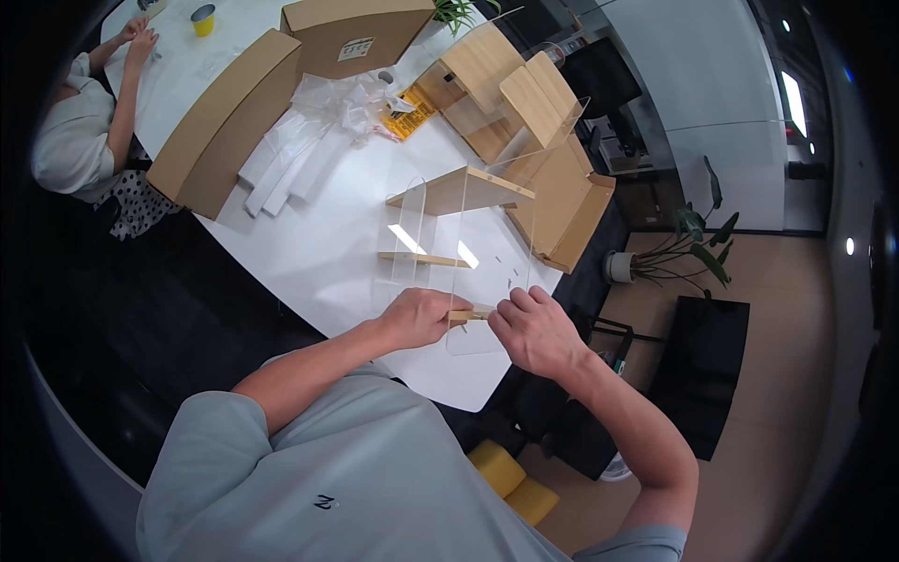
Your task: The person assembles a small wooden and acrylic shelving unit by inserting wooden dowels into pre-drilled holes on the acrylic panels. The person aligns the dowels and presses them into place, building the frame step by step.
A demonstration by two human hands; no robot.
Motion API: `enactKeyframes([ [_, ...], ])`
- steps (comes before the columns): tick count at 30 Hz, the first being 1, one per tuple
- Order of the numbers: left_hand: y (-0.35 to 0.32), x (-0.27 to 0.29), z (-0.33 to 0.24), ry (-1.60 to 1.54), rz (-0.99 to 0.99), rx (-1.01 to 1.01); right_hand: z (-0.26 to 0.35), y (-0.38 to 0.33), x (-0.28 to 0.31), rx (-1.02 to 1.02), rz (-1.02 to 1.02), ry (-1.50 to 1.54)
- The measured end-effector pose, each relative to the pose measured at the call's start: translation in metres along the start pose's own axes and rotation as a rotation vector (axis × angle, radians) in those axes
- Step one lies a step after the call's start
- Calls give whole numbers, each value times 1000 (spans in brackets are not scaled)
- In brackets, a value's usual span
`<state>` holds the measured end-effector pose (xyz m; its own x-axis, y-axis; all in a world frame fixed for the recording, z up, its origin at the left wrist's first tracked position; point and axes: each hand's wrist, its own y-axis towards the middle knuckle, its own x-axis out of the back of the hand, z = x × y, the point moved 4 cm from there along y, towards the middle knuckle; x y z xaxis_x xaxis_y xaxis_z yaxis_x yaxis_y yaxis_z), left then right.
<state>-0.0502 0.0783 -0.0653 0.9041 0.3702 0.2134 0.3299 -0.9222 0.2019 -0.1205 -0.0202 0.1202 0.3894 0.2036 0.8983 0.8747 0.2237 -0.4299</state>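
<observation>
In the head view, your left hand [417,318] is wrapped around one end of a small wooden board [459,316], the near piece of a wood and clear plastic stand [468,192]. Your right hand [538,332] is curled up tight by the board's other end, but I can't tell if its fingers pinch the board, the clear side or something tiny. The stand is right in front of you on the white table [300,253], and you can see through its clear sides. Little loose bits [510,278] lie just past your right hand. Beyond the stand, crumpled plastic bags [314,126] and a yellow packet [409,114] fill the middle of the table. A big brown cardboard box [225,126] stands at the left edge, and another wooden stand [478,70] sits at the far right. An open cardboard tray [562,211] blocks the right side, near your stand. Far to the left, another person [84,155] sits near a yellow cup [203,24]. A potted plant [707,239] stands off to the right.
</observation>
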Motion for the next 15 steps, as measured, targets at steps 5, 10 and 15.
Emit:
enactKeyframes([
  [5, 0, 0, 0, 5, -6, -11, 1, 2, 0, 60, -25, -66],
  [10, -1, 1, -2, 8, 0, 2, 4, 2, -1, 126, -61, -128],
  [15, -2, -2, 2, 16, -25, -17, 11, 9, -6, 105, 40, -159],
])
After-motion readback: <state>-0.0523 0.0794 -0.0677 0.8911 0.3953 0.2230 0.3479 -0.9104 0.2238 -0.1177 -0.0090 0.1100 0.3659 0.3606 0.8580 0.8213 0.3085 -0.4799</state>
